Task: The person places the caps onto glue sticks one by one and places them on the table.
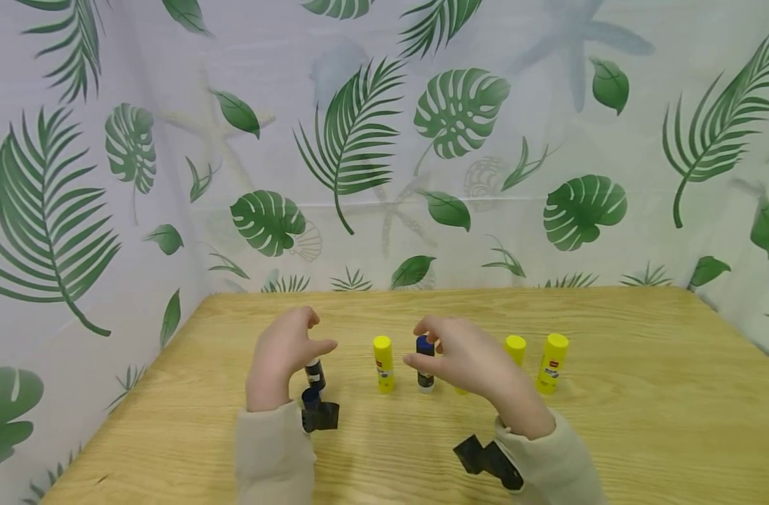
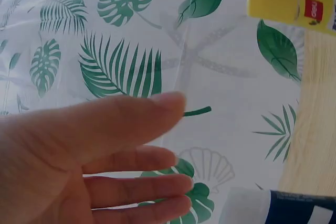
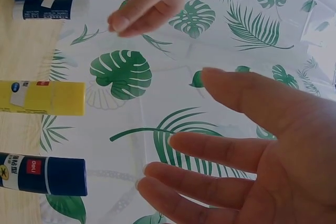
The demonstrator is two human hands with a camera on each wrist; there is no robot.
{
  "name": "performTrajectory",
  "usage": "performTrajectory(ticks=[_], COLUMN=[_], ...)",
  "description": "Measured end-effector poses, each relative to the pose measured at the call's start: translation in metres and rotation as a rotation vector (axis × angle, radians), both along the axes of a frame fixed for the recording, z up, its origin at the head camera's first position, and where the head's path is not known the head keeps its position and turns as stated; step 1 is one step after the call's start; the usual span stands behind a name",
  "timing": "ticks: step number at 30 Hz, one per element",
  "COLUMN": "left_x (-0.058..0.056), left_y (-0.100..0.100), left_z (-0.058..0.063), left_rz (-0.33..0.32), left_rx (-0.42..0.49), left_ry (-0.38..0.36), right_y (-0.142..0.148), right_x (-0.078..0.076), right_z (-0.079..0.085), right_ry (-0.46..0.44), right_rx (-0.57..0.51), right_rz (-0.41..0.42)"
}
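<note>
My left hand (image 1: 280,361) hovers with fingers apart and loosely bent, holding nothing. Close beside it stands a dark blue glue stick with a white upper end (image 1: 315,375), and a blue cap (image 1: 310,398) sits just nearer. To the right stands a yellow glue stick (image 1: 384,365). My right hand (image 1: 475,358) hangs in the air, holding nothing, near a blue-capped glue stick (image 1: 425,368) that it partly hides. In the right wrist view that blue glue stick (image 3: 47,174) stands apart from the spread fingers.
Beyond my right hand stand two more yellow glue sticks (image 1: 515,348) (image 1: 553,361), the nearer one partly covered by the hand. A bit of yellow (image 1: 461,391) shows below that hand. A leaf-print sheet (image 1: 384,231) rises behind the wooden table (image 1: 643,393).
</note>
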State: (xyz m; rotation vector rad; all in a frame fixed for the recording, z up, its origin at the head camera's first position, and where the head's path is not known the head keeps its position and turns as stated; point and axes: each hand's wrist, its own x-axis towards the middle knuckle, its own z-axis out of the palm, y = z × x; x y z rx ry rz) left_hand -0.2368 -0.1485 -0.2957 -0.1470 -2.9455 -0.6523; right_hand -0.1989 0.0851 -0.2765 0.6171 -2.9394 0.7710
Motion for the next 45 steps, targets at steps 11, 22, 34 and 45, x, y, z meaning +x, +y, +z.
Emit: performTrajectory(ticks=[11, 22, 34, 45], left_x=[-0.004, -0.014, -0.021, -0.004], left_y=[-0.008, -0.008, -0.006, -0.012], left_z=[-0.006, -0.018, -0.026, -0.006], left_rz=[0.004, 0.001, -0.023, 0.005], left_rx=[-0.014, 0.021, 0.01, 0.051], left_ry=[-0.204, -0.225, -0.221, -0.103], right_y=[0.004, 0.005, 0.005, -0.006], right_x=[0.0, 0.0, 0.001, 0.002], right_z=[-0.003, -0.001, -0.001, -0.004], right_ry=[0.023, 0.017, 0.013, 0.04], right_rx=[0.0, 0.003, 0.006, 0.002], right_rz=[-0.001, 0.002, -0.005, 0.026])
